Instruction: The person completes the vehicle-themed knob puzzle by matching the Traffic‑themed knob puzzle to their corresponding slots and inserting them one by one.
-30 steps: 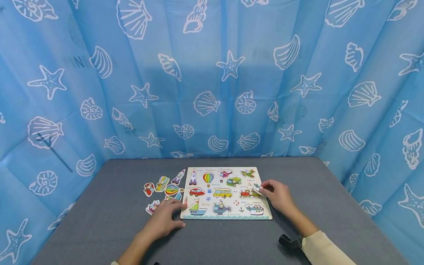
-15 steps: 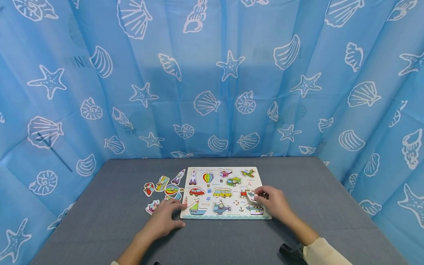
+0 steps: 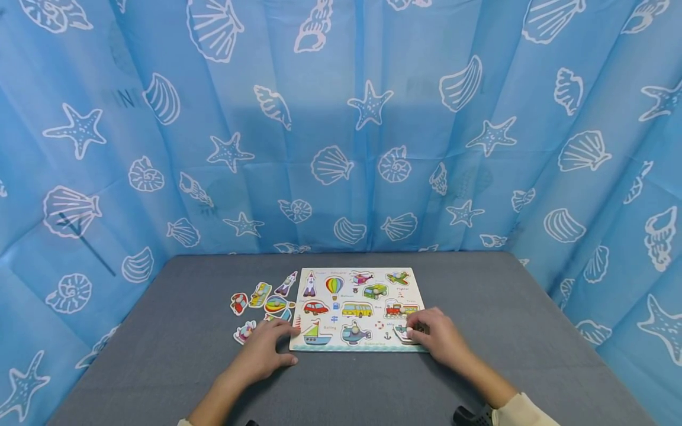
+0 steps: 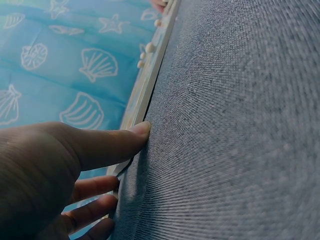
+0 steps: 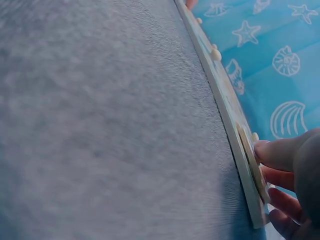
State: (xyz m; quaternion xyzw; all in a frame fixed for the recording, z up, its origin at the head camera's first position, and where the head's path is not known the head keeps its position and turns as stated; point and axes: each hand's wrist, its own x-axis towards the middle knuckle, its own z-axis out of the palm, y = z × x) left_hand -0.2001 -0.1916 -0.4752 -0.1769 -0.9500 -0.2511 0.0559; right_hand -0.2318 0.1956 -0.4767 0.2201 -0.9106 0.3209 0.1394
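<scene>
A wooden knob puzzle board (image 3: 346, 348) printed with vehicles lies flat on the grey table. At its lower right corner, my right hand (image 3: 439, 338) pinches a ship puzzle piece (image 3: 401, 333) by its small knob, over the printed ship. The right wrist view shows this piece (image 5: 253, 167) edge-on, close against the board's face, its far part covered by my fingers. My left hand (image 3: 263, 349) rests at the board's lower left edge, fingers spread and relaxed; its thumb (image 4: 115, 145) lies along the near side. Train, submarine, green truck, helicopter and plane pieces with knobs sit on the board.
Left of the board lie several loose pieces: a rocket (image 3: 286, 284), a balloon (image 3: 277, 305), a yellow bus piece (image 3: 261, 295), a red piece (image 3: 240, 303) and a pink-and-white piece (image 3: 245, 332). One more is partly covered by my left hand. A blue shell-print curtain (image 3: 330, 195) hangs behind.
My right hand has carried the ship piece from over the train down toward the board's lower right corner and turned it level with the printed ship. The left hand has stayed put.
</scene>
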